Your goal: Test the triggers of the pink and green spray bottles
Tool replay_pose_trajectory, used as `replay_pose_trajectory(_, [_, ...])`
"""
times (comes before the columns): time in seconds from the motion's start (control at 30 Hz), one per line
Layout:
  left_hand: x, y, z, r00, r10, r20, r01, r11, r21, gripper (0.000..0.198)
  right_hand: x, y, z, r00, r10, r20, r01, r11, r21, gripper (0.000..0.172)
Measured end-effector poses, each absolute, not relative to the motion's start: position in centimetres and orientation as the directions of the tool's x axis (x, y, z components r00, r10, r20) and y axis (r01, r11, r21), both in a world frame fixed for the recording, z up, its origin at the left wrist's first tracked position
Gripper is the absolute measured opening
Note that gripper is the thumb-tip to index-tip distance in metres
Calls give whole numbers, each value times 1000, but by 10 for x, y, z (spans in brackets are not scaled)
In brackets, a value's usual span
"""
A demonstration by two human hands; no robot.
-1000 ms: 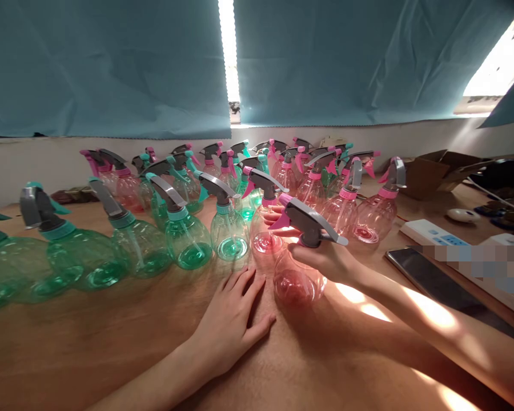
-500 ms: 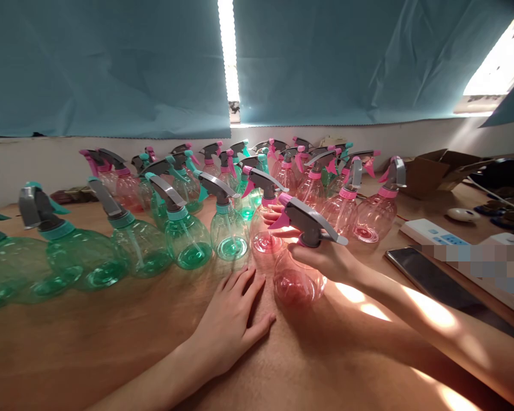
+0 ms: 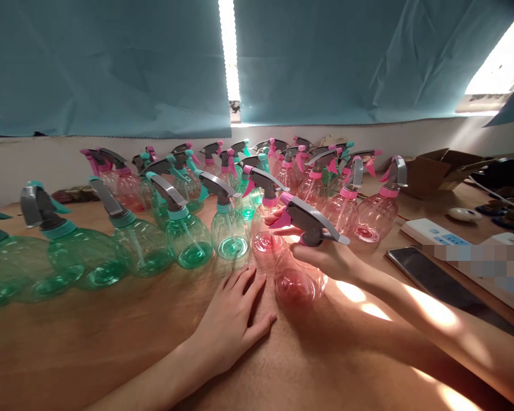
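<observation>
wooden tabletop (image 3: pixel 89 354) beneath both hands (image 3: pixel 231 319), pink spray bottle (image 3: pixel 298 285) in the right (image 3: pixel 332 260)

The site is an indoor workroom with office traits (the exact category cannot be confirmed). Reference item: the wooden table (image 3: pixel 89 348). Behind the table, blue-green curtains (image 3: pixel 111 63) cover bright window openings above a white wall (image 3: pixel 29 162). On the table, spray bottles (image 3: pixel 188 245) stand in numbers exceeding ordinary household stock. Toward the table's right side lie a power strip (image 3: pixel 432 230), smartphone (image 3: pixel 443 287), computer mouse (image 3: pixel 463 215) and open carton (image 3: pixel 428 173).
</observation>
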State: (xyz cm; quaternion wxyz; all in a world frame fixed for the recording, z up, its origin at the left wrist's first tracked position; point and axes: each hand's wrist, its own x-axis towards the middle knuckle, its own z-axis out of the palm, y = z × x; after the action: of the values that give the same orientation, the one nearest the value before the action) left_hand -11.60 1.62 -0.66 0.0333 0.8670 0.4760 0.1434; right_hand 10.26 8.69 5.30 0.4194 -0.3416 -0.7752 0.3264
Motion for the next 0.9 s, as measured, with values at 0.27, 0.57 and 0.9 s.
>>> replay_pose_trajectory(0.27, [-115, 17, -6, 511, 834, 207, 819, -546, 178, 58, 102, 84, 56, -408, 829, 382, 278, 512, -813, 11])
replay_pose_trajectory(0.57, [-116, 15, -7, 510, 834, 209, 823, -544, 162, 57, 103, 82, 56, -384, 840, 383, 273, 500, -822, 11])
replay_pose_trajectory(0.9, [-116, 17, -7, 514, 833, 202, 823, -546, 159, 58, 103, 90, 50, -407, 811, 420, 195, 527, -827, 21])
